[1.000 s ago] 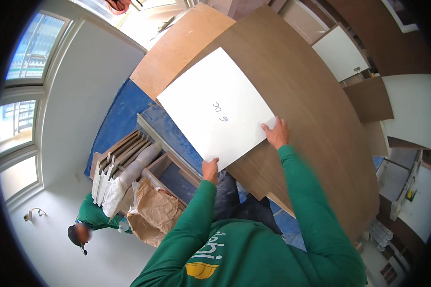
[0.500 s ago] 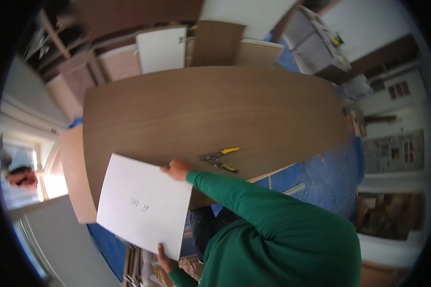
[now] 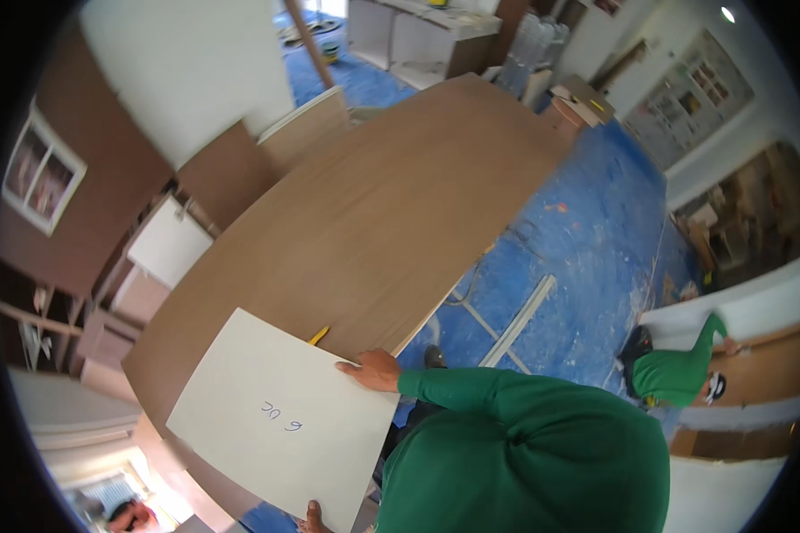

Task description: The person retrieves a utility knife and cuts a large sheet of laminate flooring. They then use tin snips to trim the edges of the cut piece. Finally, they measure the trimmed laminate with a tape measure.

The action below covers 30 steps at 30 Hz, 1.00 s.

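Observation:
A white square board with handwritten marks lies slanted in front of me, over the near left part of a large brown wood panel. My right hand grips the board's far right corner, thumb on top. At the board's near edge, my left hand is partly cut off by the frame; its thumb presses the upper face and the other fingers are hidden. Just past the board's far edge shows a yellow handle of a plier-like tool, the rest covered by the board.
Blue sheeting covers the floor to the right, with a pale strip lying on it. A co-worker in green bends at the far right. Boards lean behind the panel. Another person shows at the lower left.
My view has swung to the right, bringing the co-worker into sight. The white board now covers most of the yellow-handled tool. Both hands keep their hold on the board.

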Motion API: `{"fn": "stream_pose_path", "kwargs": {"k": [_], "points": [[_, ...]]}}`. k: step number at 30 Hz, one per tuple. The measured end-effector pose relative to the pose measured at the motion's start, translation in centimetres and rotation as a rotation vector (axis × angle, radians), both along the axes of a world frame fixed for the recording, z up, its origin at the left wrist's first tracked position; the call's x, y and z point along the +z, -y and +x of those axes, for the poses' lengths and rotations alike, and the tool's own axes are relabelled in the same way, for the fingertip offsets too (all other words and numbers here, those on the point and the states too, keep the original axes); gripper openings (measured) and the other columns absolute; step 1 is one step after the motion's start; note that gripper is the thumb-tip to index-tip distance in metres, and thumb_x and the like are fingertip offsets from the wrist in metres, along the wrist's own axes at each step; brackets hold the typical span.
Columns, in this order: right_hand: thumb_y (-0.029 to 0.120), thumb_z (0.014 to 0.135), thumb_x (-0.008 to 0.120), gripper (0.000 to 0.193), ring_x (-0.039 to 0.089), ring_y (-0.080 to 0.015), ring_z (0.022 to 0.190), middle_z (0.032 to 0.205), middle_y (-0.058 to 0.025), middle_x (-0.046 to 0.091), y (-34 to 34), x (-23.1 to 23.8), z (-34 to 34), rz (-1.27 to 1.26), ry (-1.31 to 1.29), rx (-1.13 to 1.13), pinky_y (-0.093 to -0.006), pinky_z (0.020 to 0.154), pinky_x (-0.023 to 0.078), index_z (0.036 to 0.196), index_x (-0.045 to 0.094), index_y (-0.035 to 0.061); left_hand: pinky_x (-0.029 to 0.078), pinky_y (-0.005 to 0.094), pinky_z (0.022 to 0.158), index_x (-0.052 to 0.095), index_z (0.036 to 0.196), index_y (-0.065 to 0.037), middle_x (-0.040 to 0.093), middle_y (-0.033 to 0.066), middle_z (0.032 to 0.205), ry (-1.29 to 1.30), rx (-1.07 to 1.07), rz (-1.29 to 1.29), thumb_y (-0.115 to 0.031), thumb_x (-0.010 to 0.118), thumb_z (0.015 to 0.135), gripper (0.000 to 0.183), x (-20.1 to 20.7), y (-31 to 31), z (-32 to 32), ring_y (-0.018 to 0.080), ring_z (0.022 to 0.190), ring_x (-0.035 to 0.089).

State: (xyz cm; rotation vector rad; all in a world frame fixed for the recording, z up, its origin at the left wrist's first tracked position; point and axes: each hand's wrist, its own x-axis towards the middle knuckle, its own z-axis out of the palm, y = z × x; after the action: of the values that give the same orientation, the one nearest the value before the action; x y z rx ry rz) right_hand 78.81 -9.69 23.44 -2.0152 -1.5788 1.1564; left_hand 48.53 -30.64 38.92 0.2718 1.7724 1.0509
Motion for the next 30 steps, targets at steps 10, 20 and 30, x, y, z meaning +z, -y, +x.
{"fn": "stream_pose_path", "kwargs": {"k": [10,20,30], "points": [[0.073,0.093,0.056,0.08,0.069,-0.0402,0.073,0.075,-0.0263,0.069,8.9,0.0,27.6,-0.05,-0.042,-0.755,-0.0527,0.069,0.051,0.074,0.068,-0.0038,0.056,0.0401,0.088,0.054,0.136,0.011,0.066,0.0212,0.118,-0.042,-0.575,0.346,-0.02,0.074,0.083,0.065,5.7,-15.4,26.1,0.0314,0.101,0.067],[0.071,0.097,0.049,0.083,0.068,-0.0465,0.082,0.084,-0.0294,0.07,23.5,2.3,33.5,-0.132,-0.052,-1.232,-0.0556,0.075,0.052,0.081,0.072,-0.0072,0.058,0.0432,0.086,0.056,0.128,0.014,0.067,0.023,0.114,0.192,-1.183,0.158,-0.015,0.072,0.083,0.056,2.5,-22.7,37.0,0.0332,0.097,0.069],[0.07,0.099,0.045,0.082,0.068,-0.048,0.103,0.11,-0.032,0.071,36.8,-4.2,29.3,-0.185,-0.144,-1.727,-0.0567,0.089,0.054,0.102,0.074,-0.0074,0.053,0.0428,0.094,0.062,0.132,0.002,0.063,0.0216,0.118,0.142,-2.043,0.236,-0.017,0.065,0.097,0.039,-0.7,-22.9,54.0,0.0314,0.111,0.063]]}}
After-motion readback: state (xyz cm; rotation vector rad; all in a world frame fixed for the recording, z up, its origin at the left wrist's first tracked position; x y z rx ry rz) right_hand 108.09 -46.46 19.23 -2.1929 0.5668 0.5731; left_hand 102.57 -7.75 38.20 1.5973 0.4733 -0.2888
